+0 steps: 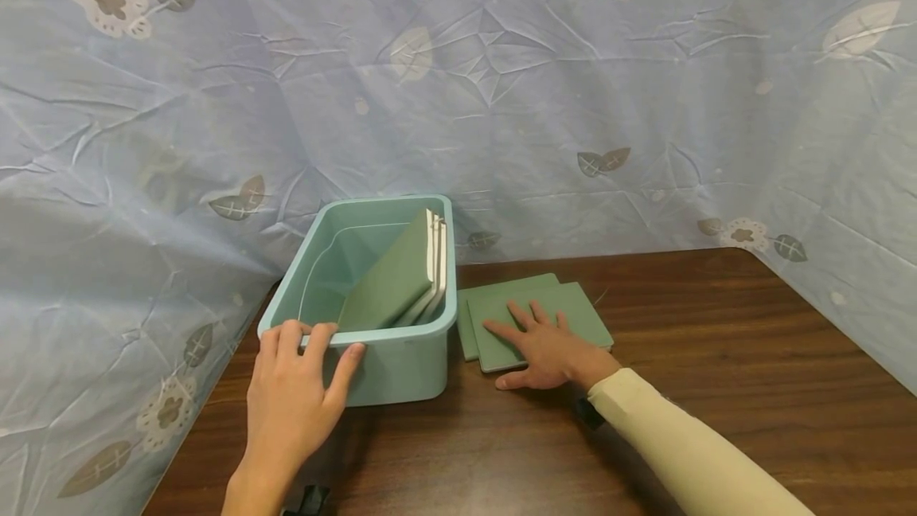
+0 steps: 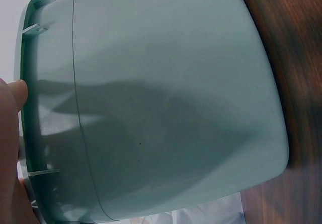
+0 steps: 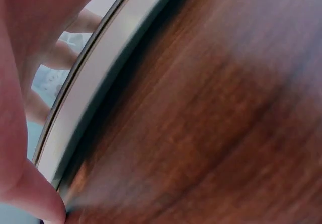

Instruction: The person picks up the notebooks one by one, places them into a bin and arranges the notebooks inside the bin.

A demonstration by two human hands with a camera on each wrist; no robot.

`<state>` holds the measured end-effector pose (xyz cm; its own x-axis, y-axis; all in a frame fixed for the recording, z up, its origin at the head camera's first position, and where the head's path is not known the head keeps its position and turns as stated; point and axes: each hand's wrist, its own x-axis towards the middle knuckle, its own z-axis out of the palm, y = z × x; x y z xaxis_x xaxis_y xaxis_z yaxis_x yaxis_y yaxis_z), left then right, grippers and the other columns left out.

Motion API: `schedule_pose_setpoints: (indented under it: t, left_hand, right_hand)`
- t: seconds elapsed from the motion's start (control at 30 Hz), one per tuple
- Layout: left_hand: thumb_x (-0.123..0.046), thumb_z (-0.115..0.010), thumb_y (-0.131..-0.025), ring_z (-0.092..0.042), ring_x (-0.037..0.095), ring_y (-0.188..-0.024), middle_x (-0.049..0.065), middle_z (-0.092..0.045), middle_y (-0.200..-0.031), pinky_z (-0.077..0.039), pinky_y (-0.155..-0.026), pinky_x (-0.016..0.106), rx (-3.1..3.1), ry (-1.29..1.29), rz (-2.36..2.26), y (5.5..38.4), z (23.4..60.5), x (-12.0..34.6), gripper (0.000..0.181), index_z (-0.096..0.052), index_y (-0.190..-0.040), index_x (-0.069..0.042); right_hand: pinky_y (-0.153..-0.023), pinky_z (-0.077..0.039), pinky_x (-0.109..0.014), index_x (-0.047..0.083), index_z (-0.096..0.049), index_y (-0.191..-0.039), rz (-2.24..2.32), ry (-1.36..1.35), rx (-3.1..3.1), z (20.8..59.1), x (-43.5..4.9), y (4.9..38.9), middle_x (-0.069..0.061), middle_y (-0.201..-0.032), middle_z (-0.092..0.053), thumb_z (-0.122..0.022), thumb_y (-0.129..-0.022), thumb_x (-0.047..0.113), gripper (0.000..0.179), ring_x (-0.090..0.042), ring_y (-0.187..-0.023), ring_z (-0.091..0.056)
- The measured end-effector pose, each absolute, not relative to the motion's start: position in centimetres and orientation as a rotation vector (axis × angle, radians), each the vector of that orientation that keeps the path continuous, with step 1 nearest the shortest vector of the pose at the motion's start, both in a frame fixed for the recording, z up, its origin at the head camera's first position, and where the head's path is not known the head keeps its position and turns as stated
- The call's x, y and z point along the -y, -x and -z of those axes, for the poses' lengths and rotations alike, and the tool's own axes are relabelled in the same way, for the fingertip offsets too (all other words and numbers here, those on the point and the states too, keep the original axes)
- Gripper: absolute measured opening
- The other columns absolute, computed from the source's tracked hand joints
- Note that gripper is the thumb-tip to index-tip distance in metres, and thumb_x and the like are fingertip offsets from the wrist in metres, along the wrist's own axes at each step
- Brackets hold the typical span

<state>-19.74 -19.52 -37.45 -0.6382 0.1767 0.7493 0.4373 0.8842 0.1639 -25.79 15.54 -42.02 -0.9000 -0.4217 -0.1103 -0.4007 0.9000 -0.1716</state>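
Note:
A teal plastic bin (image 1: 390, 377) stands on the brown wooden table (image 1: 716, 357) at the left. Several green notebooks (image 1: 397, 277) lean upright inside it against its right wall. My left hand (image 1: 318, 338) grips the bin's near rim, fingers hooked inside and thumb on the outer wall; the left wrist view shows that wall (image 2: 166, 108) close up. Two green notebooks (image 1: 573, 305) lie stacked just right of the bin. My right hand (image 1: 533, 333) rests flat on the top one, fingers spread, with the thumb (image 3: 30, 194) at its near edge (image 3: 95, 83).
A blue cloth with flowers and leaves (image 1: 501, 86) hangs behind and on both sides of the table. Bare wood (image 3: 216, 123) stretches to the right and in front of the notebooks. The table's left edge runs close beside the bin.

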Motion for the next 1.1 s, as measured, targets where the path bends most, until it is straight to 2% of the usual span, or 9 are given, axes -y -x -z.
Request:
schedule_pose_setpoints:
  t: [1.1]
  left_hand:
    - [-0.042,-0.066,-0.091,-0.045,0.038,-0.097,0.016,-0.049,-0.097,-0.041,-0.079,0.050,2.265,0.446,0.428,19.69,37.54,19.48,0.039,-0.065,-0.107,-0.007]
  right_hand:
    - [-0.107,-0.022,-0.077,0.039,-0.015,-0.157,0.081,0.613,-3.009,42.73,-15.35,26.05,-0.009,-0.166,-0.013,-0.050,-0.085,0.077,0.089,-0.046,-0.151,-0.014]
